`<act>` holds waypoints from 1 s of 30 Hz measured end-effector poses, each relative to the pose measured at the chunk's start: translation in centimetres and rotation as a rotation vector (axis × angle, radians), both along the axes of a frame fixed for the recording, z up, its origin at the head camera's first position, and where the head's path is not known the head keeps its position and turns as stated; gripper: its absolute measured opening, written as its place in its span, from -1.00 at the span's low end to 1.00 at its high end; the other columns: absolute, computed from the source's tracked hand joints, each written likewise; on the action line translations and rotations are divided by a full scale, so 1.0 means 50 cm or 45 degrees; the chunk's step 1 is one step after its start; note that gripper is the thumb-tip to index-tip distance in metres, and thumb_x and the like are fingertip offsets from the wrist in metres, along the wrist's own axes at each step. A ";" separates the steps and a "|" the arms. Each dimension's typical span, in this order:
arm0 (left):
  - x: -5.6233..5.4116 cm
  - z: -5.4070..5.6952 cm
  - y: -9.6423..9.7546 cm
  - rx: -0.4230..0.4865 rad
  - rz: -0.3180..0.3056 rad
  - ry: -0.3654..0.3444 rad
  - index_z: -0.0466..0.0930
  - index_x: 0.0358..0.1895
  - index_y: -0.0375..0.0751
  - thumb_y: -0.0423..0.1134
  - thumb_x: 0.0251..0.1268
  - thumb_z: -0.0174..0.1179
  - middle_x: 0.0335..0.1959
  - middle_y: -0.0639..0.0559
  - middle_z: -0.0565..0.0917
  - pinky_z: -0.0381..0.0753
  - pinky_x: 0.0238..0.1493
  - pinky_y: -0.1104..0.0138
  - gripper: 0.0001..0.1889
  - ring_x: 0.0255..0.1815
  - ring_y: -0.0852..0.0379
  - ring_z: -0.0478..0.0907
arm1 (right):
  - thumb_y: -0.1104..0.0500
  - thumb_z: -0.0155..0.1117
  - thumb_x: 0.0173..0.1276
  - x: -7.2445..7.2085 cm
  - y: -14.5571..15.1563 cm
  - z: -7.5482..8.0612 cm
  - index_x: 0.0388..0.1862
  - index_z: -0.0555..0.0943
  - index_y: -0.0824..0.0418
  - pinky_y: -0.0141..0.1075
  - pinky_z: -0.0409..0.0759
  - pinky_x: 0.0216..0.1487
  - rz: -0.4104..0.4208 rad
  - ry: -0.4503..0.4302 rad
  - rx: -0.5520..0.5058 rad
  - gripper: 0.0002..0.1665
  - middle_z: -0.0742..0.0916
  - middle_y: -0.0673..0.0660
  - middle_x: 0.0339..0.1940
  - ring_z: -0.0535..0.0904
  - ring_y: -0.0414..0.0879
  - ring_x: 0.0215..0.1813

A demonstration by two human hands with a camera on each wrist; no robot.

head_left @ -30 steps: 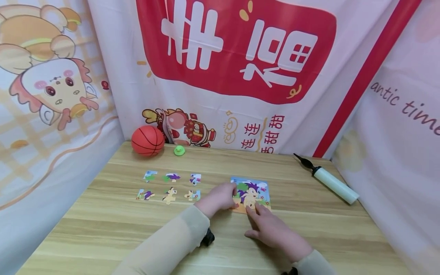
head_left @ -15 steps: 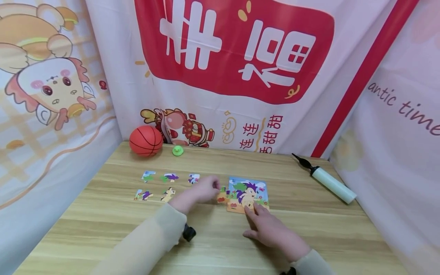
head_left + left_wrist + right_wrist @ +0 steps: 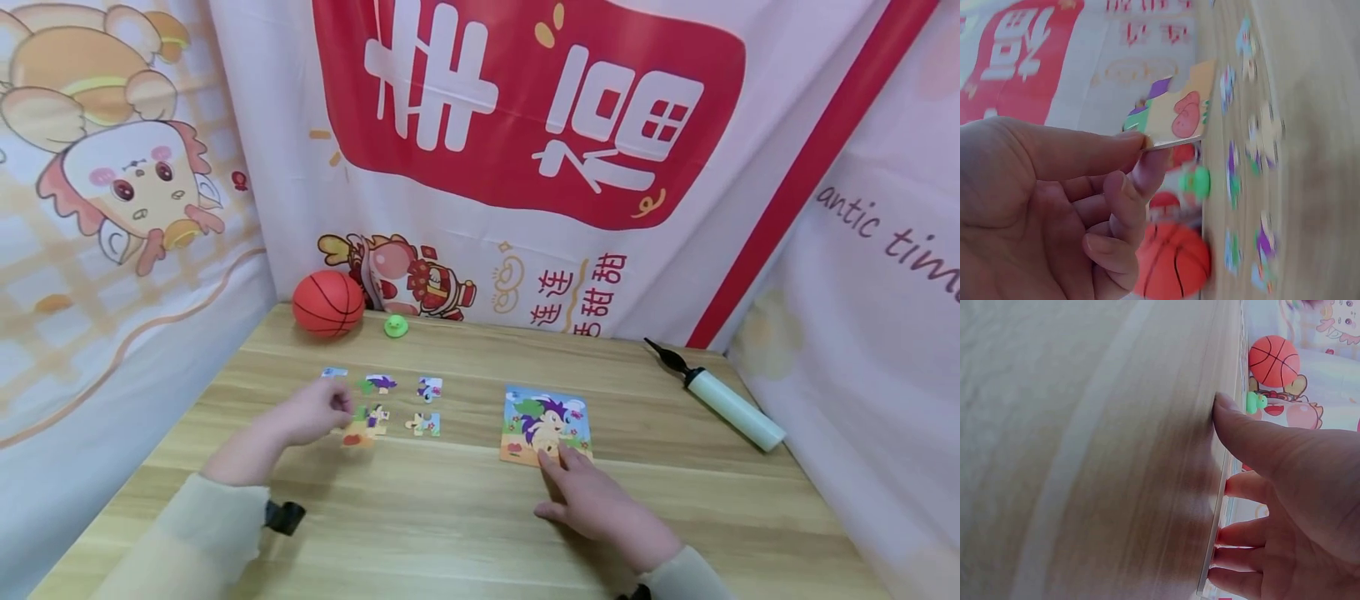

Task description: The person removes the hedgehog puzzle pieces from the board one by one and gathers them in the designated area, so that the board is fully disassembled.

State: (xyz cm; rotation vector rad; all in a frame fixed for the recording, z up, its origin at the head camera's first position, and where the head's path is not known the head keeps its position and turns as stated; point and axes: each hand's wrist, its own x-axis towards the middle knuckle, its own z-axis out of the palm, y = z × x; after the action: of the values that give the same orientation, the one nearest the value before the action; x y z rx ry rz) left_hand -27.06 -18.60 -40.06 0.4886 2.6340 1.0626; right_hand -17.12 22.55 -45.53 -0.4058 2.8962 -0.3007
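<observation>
Between thumb and forefinger, my left hand (image 3: 318, 412) pinches a puzzle piece (image 3: 1175, 112) printed with a red shape on tan ground, plus green and purple bits. In the head view that hand hovers over the left end of two rows of loose puzzle pieces, partly hiding some. A hedgehog piece (image 3: 381, 382) and a flower-edged piece (image 3: 424, 424) lie flat in these rows. My right hand (image 3: 588, 496) rests its fingertips on the lower edge of a square hedgehog picture board (image 3: 527, 402), its thumb on the table beside it.
A red toy basketball (image 3: 327, 303) and a green rubber duck (image 3: 396, 326) stand at the table's back left. A hand pump (image 3: 731, 406) with a black nozzle lies at the right. Printed cloth (image 3: 525, 125) hangs behind the wooden table (image 3: 465, 517).
My left hand has lifted a puzzle piece away from the picture board's left side and carried it left, over the loose pieces. My right hand stays on the board.
</observation>
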 end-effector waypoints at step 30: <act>0.011 -0.042 -0.055 -0.238 0.139 -0.031 0.51 -0.33 -0.19 -0.32 0.24 0.26 -0.45 -0.02 0.52 0.44 -0.48 0.21 -0.90 -0.47 0.04 0.43 | -0.33 0.24 0.30 0.004 0.003 0.001 0.53 0.26 0.14 0.17 0.20 0.36 0.012 0.004 -0.022 -0.03 0.23 0.42 0.50 0.16 0.35 0.47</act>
State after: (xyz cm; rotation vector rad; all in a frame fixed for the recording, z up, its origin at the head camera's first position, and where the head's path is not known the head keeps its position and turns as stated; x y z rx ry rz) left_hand -26.51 -21.35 -42.18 0.2934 2.7300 0.8337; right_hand -16.93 22.72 -45.48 -0.4228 2.8956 -0.3241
